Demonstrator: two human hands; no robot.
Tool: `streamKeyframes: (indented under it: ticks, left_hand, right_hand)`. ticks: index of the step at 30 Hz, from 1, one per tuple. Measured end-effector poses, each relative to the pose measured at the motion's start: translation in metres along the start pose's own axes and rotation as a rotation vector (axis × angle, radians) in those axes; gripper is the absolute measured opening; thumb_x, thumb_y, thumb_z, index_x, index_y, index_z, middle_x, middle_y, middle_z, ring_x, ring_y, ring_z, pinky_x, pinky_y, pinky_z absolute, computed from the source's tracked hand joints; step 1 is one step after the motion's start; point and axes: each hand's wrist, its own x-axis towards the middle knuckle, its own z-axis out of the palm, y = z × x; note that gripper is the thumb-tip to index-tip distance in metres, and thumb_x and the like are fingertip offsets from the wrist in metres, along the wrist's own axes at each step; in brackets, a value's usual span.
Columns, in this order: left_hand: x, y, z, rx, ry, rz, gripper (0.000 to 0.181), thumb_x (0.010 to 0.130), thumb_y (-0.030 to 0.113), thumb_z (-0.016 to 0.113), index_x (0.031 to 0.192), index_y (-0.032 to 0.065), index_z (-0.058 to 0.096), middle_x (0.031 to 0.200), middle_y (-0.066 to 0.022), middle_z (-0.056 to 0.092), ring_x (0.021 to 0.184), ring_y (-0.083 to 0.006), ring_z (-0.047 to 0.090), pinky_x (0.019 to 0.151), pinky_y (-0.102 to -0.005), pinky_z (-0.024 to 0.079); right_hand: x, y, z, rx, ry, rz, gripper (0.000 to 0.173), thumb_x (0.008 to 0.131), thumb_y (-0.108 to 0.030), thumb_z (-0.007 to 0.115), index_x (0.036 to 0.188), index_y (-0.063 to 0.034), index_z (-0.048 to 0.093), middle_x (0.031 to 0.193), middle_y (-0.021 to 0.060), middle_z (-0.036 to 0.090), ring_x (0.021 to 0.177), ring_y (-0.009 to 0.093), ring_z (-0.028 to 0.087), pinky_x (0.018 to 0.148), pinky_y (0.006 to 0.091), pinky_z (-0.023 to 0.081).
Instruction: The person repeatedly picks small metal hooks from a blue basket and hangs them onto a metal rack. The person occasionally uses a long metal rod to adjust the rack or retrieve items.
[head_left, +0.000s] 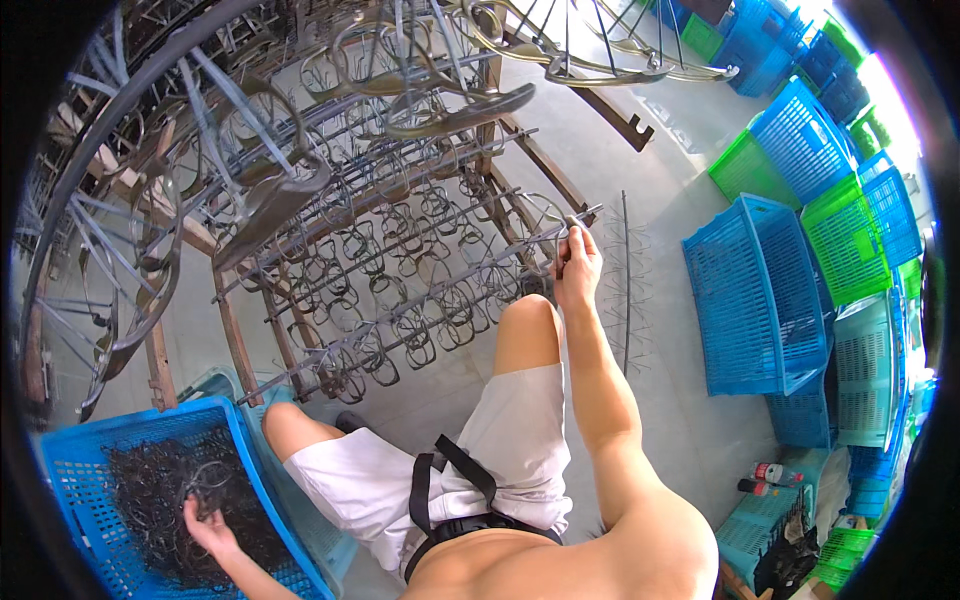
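My right hand (579, 259) is up at the right end of a metal rod (457, 281), its fingers closed on a curved metal loop (561, 238). Many similar metal loops (386, 289) hang in rows along the rods of the rack. Low on the left, my left hand (208, 529) reaches into a blue plastic basket (71, 499) over a tangled heap of dark, thin metal pieces (150, 480). A blurred, shiny loop (214, 476) lies at its fingertips. Whether those fingers grip it is unclear.
Rusty steel rack posts (236, 337) stand ahead. Large finished-looking metal loops (442, 112) hang close overhead. A spiked rod (626, 285) lies on the floor at right. Stacked blue (739, 300) and green crates (844, 240) line the right side, with plastic bottles (772, 472) below them.
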Motion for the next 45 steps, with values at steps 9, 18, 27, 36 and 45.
streamKeyframes:
  ticks: [9, 18, 27, 36, 45]
  left_hand:
    - [-0.075, -0.016, 0.079, 0.379, -0.145, 0.102, 0.038, 0.086, 0.013, 0.058, 0.122, 0.0162, 0.046, 0.086, 0.0018, 0.049, 0.076, -0.0087, 0.048, 0.068, -0.0286, 0.045]
    - [-0.049, -0.002, 0.063, 0.392, -0.365, -0.028, 0.02, 0.087, 0.027, 0.062, 0.097, 0.0109, 0.056, 0.075, 0.0029, 0.054, 0.073, -0.0083, 0.051, 0.069, -0.0266, 0.043]
    - [-0.048, -0.012, 0.058, -0.164, -0.498, -0.152, 0.017, 0.088, 0.017, 0.057, 0.102, 0.0087, 0.06, 0.088, -0.0011, 0.062, 0.092, -0.0167, 0.057, 0.091, -0.0405, 0.043]
    - [-0.046, -0.056, 0.053, 0.148, -0.177, -0.024, 0.018, 0.079, 0.03, 0.064, 0.083, 0.0164, 0.053, 0.075, 0.0042, 0.047, 0.077, -0.0122, 0.046, 0.071, -0.0329, 0.036]
    - [-0.03, -0.068, 0.048, 0.033, -0.086, -0.068, 0.026, 0.08, 0.032, 0.06, 0.099, 0.0143, 0.057, 0.091, 0.0018, 0.055, 0.086, -0.0149, 0.051, 0.076, -0.0324, 0.037]
  right_hand:
    - [0.004, -0.001, 0.011, 0.012, -0.048, 0.016, 0.023, 0.093, -0.017, 0.051, 0.109, -0.0025, 0.058, 0.056, -0.0023, 0.044, 0.043, 0.005, 0.034, 0.038, 0.0203, 0.026]
    - [-0.011, 0.006, 0.026, -0.24, -0.089, -0.094, 0.025, 0.092, -0.018, 0.052, 0.112, -0.0032, 0.06, 0.054, -0.0067, 0.04, 0.044, 0.002, 0.033, 0.04, 0.018, 0.028]
    - [-0.003, 0.002, 0.025, -0.745, -0.063, -0.357, 0.023, 0.091, -0.016, 0.054, 0.109, -0.004, 0.063, 0.058, -0.0055, 0.044, 0.053, 0.002, 0.036, 0.045, 0.02, 0.031]
    - [0.001, 0.001, 0.026, -0.471, -0.083, -0.125, 0.025, 0.092, -0.019, 0.053, 0.107, -0.001, 0.061, 0.065, -0.0037, 0.051, 0.053, 0.002, 0.038, 0.046, 0.02, 0.031]
    - [0.006, 0.009, 0.023, -0.7, 0.004, -0.296, 0.024, 0.092, -0.02, 0.052, 0.103, -0.0011, 0.062, 0.061, -0.0025, 0.049, 0.055, 0.006, 0.04, 0.05, 0.0225, 0.035]
